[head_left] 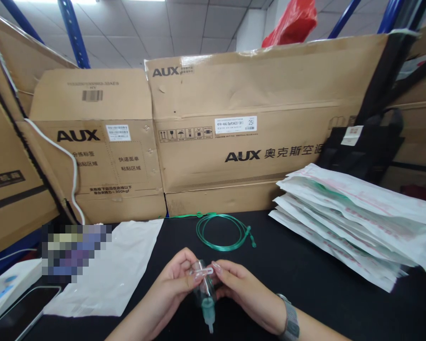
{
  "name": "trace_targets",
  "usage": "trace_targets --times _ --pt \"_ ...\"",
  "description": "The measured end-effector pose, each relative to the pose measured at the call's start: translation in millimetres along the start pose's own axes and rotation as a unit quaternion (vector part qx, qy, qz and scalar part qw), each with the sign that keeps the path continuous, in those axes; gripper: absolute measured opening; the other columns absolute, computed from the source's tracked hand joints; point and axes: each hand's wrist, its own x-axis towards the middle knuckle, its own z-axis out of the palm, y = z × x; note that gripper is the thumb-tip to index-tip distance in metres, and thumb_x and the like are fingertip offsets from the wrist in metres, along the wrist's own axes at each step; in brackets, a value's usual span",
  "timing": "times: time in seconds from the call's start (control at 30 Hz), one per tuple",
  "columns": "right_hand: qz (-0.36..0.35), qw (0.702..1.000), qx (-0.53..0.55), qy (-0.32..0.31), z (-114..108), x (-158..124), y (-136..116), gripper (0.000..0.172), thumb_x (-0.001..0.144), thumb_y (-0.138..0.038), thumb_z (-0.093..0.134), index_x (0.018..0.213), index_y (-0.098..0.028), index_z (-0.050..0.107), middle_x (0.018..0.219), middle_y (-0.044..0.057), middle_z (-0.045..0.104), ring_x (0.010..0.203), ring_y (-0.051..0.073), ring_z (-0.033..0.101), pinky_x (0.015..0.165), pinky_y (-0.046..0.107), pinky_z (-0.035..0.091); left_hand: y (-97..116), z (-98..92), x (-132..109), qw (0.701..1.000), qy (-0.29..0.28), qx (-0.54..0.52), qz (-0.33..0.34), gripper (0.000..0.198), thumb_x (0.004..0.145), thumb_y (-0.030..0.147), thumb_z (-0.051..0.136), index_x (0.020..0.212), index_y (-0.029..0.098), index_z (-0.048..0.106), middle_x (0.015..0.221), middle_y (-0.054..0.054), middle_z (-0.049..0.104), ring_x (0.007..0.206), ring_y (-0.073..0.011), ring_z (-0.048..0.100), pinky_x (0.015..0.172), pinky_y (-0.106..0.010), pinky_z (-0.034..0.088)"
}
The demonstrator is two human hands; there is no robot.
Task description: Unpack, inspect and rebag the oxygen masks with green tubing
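Observation:
Near the bottom centre, my left hand (pixel 179 279) has its fingers closed around the side of a clear plastic piece with a green lower part (pixel 208 309). My right hand (pixel 236 284) pinches the same piece from the other side, near a small white tab (pixel 208 271) at its top. The green end points down towards me, with a narrow tip. A coiled green tube (pixel 222 246) lies on the black table beyond my hands, touching neither. My fingers hide part of the clear piece.
Several white packets (pixel 341 227) are stacked at the right. A flat white pouch (pixel 106 279) lies at the left, near a phone (pixel 24 315) and a white power strip (pixel 17 289). Large cardboard boxes (pixel 270 180) stand behind the table (pixel 323 303).

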Motion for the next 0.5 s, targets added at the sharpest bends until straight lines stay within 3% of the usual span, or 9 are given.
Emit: trace_targets --times 0.07,0.13,0.33,0.5 --pt "0.019 0.997 0.062 -0.036 3 -3 0 0.030 0.072 -0.041 0.061 0.079 -0.012 0.057 0.071 0.004 0.060 0.068 0.013 0.056 0.066 0.028 0.041 1 -0.5 -1 1.000 -0.006 -0.009 -0.007 0.020 0.067 0.020 0.067 0.068 0.017 0.047 0.065 0.003 0.054 0.062 -0.0099 0.050 0.061 -0.023 0.036" --pt "0.015 0.996 0.086 -0.030 3 -5 -1 0.027 0.069 -0.037 0.066 0.076 -0.012 0.056 0.068 0.002 0.060 0.064 0.011 0.055 0.065 0.027 0.040 0 -0.4 0 1.000 -0.013 -0.014 -0.014 0.021 0.066 0.021 0.068 0.067 0.017 0.048 0.061 0.004 0.053 0.058 -0.0093 0.049 0.058 -0.022 0.036" --pt "-0.044 0.998 0.022 0.042 2 -8 -9 0.025 0.062 -0.030 0.073 0.065 -0.013 0.054 0.059 -0.002 0.059 0.054 0.007 0.049 0.055 0.021 0.034 1 -0.3 3 0.999 -0.023 0.007 -0.027 0.019 0.064 0.021 0.070 0.068 0.015 0.052 0.062 0.001 0.057 0.060 -0.0104 0.051 0.059 -0.022 0.035" --pt "-0.065 0.996 -0.009 0.055 4 -11 -14 0.023 0.064 -0.030 0.071 0.064 -0.013 0.056 0.058 -0.002 0.058 0.054 0.007 0.048 0.054 0.021 0.035 1 -3.8 0 0.999 -0.021 0.028 -0.031 0.017 0.067 0.018 0.067 0.064 0.014 0.051 0.062 0.001 0.057 0.062 -0.0102 0.051 0.062 -0.022 0.035"
